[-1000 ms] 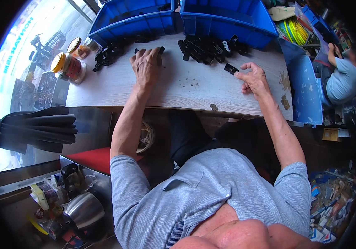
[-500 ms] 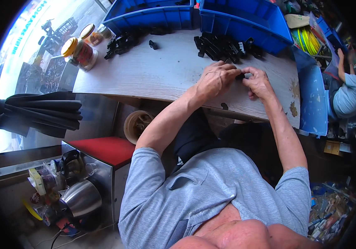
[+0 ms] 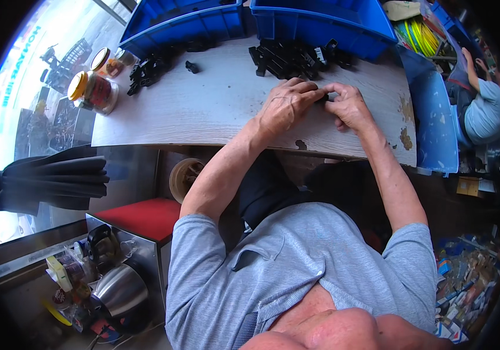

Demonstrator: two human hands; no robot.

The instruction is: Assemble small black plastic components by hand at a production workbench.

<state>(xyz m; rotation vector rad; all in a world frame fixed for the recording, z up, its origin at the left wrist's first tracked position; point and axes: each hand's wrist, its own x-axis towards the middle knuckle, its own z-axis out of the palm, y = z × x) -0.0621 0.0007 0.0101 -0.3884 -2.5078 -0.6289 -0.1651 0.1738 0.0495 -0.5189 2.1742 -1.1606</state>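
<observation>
Over the right part of the white wood-grain table, my left hand and my right hand meet at the fingertips. Between them they pinch a small black part, mostly covered by the fingers, so its exact kind does not show. Both hands are closed. Just beyond them lies a heap of black plastic parts. Another pile of black parts rests farther left, with a single black piece lying apart beside it.
Two blue bins, one left and one right, stand along the far edge. Lidded jars sit at the table's left end. A light-blue tub is against the right end. Beyond it, a person works.
The whole view has shifted a little, so table and bins appear farther left and higher. My hands stay together on the small black part, with only slight finger movement.
</observation>
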